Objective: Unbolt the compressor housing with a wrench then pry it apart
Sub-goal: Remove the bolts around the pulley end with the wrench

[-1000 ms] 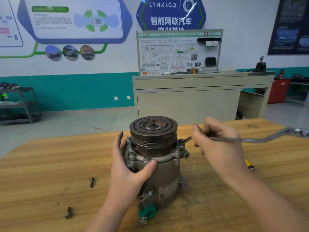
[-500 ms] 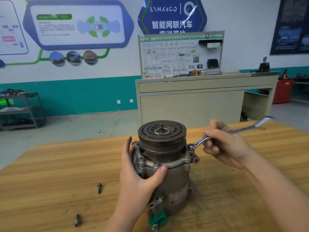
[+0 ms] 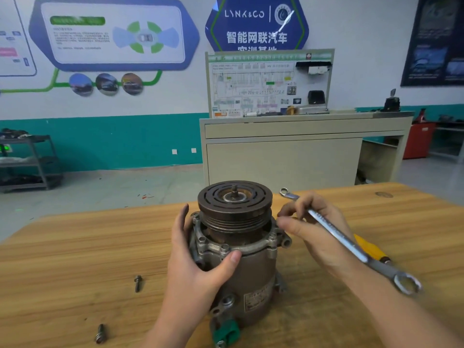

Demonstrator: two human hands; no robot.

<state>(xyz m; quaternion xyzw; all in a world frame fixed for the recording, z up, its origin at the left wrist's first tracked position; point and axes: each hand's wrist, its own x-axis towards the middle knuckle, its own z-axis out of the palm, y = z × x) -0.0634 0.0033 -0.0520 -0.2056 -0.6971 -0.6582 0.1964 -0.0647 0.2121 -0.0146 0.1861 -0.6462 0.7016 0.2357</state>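
Observation:
The compressor (image 3: 253, 275) stands upright on the wooden table (image 3: 62, 259), dark grooved pulley on top and bolted flange below it. My left hand (image 3: 198, 262) grips the housing's left side, thumb resting on the flange rim. My right hand (image 3: 316, 234) holds a double-ended ring wrench (image 3: 336, 234) lying across its palm, one ring up near the pulley, the other out to the lower right. The thumb and forefinger of that hand reach to the flange's right-hand bolt; the bolt itself is hidden by the fingers. The wrench is off the bolts.
Two loose bolts lie on the table left of the compressor, one (image 3: 137, 283) nearer it and one (image 3: 100, 333) by the front edge. A yellow-handled tool (image 3: 369, 248) lies behind my right hand. A beige cabinet (image 3: 283, 159) stands beyond the table.
My right hand has lifted the wrench off the right-hand flange bolt and swung it to lie across the palm; its fingertips now reach to that bolt. My left hand keeps its grip.

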